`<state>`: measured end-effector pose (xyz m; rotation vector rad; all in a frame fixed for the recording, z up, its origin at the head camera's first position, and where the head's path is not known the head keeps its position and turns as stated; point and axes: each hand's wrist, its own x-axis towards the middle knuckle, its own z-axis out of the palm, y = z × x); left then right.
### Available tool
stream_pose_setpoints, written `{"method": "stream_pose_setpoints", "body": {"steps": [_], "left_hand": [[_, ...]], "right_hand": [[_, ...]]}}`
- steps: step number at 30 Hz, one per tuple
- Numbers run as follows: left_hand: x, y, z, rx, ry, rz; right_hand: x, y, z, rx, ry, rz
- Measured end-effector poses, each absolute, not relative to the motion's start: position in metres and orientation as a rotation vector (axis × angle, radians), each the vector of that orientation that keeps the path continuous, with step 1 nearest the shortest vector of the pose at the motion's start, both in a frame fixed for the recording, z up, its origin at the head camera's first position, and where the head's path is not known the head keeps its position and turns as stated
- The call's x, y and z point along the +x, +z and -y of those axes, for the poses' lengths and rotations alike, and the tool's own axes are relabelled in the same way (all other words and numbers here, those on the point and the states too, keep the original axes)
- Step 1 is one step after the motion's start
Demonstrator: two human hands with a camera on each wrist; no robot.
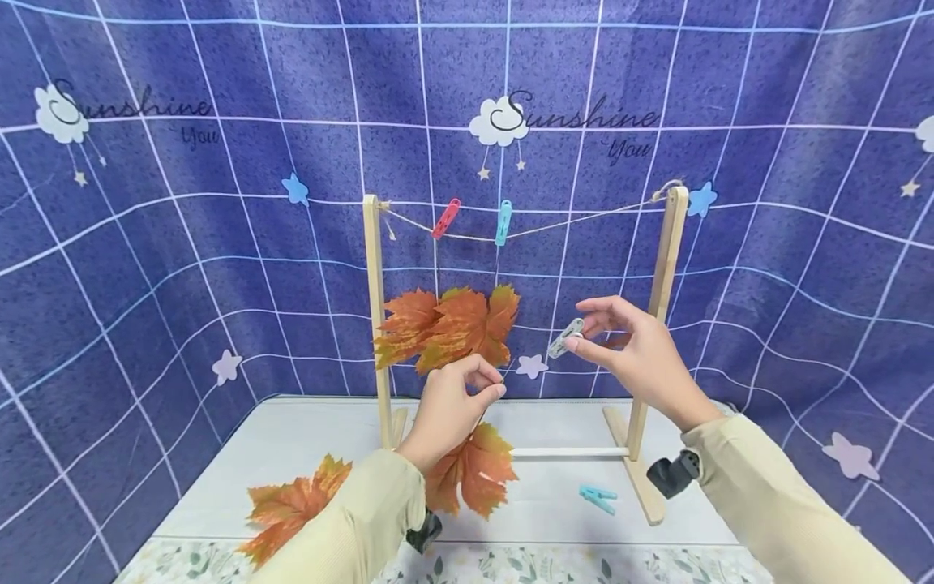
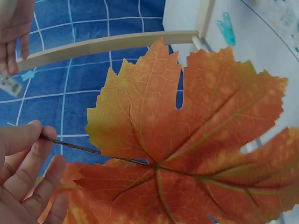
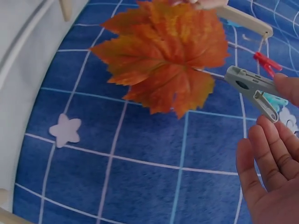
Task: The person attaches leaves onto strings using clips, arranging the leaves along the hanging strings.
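Between thumb and index finger my left hand [image 1: 458, 405] pinches the thin brown stem of an orange artificial maple leaf [image 1: 474, 470], which hangs below the hand. In the left wrist view that leaf [image 2: 215, 126] spreads wide, its stem running to the fingertips. My right hand [image 1: 635, 349] pinches a grey clothespin [image 1: 566, 338] by its handle end, right of the hanging leaves. Two orange leaves [image 1: 470, 320] hang from the string [image 1: 569, 223], one under a red clothespin [image 1: 447, 218], one under a blue clothespin [image 1: 503, 222].
The string is tied between two wooden posts [image 1: 374, 316] of a stand with a white crossbar [image 1: 569, 452]. Another orange leaf [image 1: 295, 503] lies on the white table [image 1: 292, 422] at left. A blue clothespin [image 1: 598, 497] lies near the stand's right foot [image 1: 645, 491].
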<state>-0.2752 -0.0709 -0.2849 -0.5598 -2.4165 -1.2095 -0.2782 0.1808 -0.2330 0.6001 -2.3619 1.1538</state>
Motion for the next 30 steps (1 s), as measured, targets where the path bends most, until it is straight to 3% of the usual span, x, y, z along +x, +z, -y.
{"method": "stream_pose_setpoints", "body": {"steps": [30], "left_hand": [[-0.315,-0.234,0.029,-0.44,-1.385,2.253]], "right_hand": [[-0.301,-0.142,-0.186,0.609,1.005,2.269]]}}
